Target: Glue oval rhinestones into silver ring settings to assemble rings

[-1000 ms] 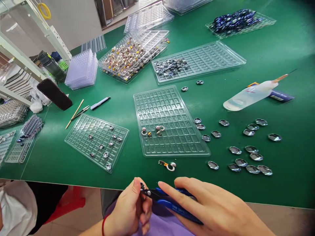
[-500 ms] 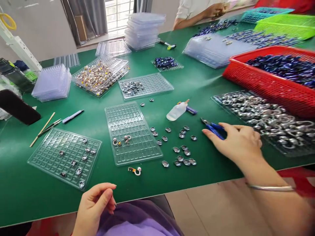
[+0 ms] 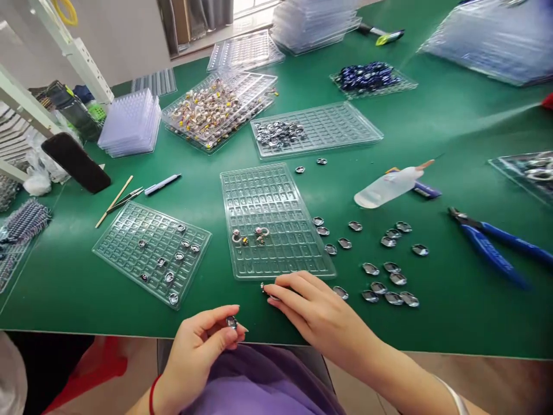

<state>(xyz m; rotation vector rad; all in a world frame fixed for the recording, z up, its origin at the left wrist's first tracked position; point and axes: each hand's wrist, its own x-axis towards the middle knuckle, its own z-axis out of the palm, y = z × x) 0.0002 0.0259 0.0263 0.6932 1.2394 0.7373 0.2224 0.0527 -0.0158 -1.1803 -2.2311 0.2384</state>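
My left hand, near the table's front edge, pinches a dark silver oval faceted stone between thumb and fingers. My right hand is down at the table just in front of a clear ribbed tray. Its fingertips close over a small trinket, mostly hidden by the fingers. Two more small trinkets with white rings rest on that tray. Loose oval stones lie scattered to the right. Blue-handled cutting pliers lie farther right, handles apart, with no hand on them.
A squeeze bottle lies on its side behind the stones. At left is another clear tray with several stones, then tweezers, a pen and a phone. Filled trays and tray stacks line the back.
My right hand has let go of the pliers and moved left to the small trinket in front of the tray. A stone now shows in my left hand. The view has shifted left and down.
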